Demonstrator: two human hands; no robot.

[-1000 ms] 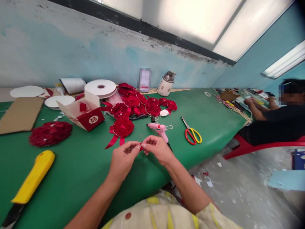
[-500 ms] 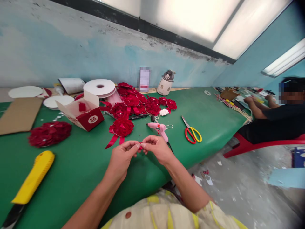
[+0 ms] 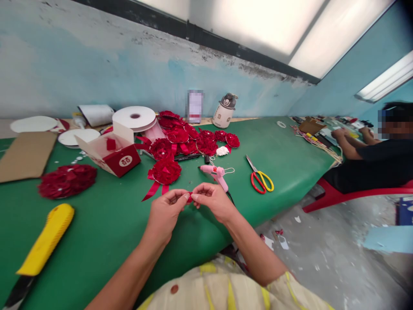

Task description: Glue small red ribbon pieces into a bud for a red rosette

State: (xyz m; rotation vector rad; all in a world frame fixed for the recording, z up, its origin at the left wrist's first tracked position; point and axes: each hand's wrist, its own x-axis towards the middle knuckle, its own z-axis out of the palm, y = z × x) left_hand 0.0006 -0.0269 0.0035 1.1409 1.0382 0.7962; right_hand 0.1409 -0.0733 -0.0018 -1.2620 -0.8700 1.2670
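Between my fingertips is a small piece of red ribbon (image 3: 189, 197), mostly hidden by the fingers. My left hand (image 3: 167, 213) pinches it from the left, and my right hand (image 3: 213, 201) pinches it from the right. Both are held above the near edge of the green-covered table (image 3: 122, 224). Just beyond them lies a pink glue gun (image 3: 217, 173), its nozzle pointing left. A red ribbon rosette (image 3: 167, 172) with hanging tails rests beyond my left hand. Scissors (image 3: 260, 176) with one red and one yellow handle lie to the right.
A yellow-handled utility knife (image 3: 47, 239) and a red flower cluster (image 3: 67, 181) lie at left. Behind them stand an open red-and-white box (image 3: 121, 163) and a ribbon spool (image 3: 135, 118). More rosettes, a bottle (image 3: 223, 112) and a phone (image 3: 195, 106) are farther back. Another person (image 3: 380, 155) sits at right.
Both hands stay almost in place, still pinching the red ribbon, with only slight finger movement. The view has shifted very slightly; objects on the table have not moved.
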